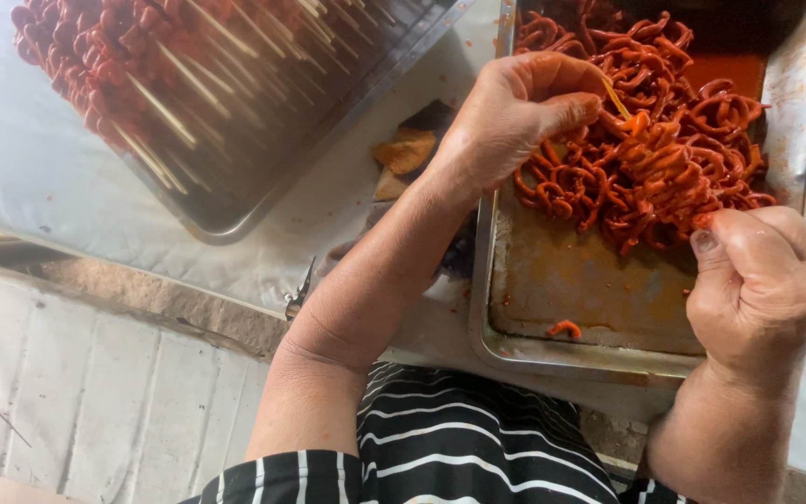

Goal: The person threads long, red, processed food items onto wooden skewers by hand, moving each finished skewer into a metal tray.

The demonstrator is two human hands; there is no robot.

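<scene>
A tray of finished red skewers (pixel 188 84) is sitting far left on the bench (pixel 39 177); the left hand (pixel 515 112) is pinching a thin stick (pixel 618 98) threaded with marinated curls (pixel 664 159) in the metal tray (pixel 580 299), while the right hand (pixel 762 280) is gripping the pile's edge

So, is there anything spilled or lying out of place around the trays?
Yes. One red curled piece lies alone on the bare bottom of the near metal tray, apart from the red pile. Orange-brown scraps sit on the table between the two trays, and red smears mark the tray rim.
</scene>
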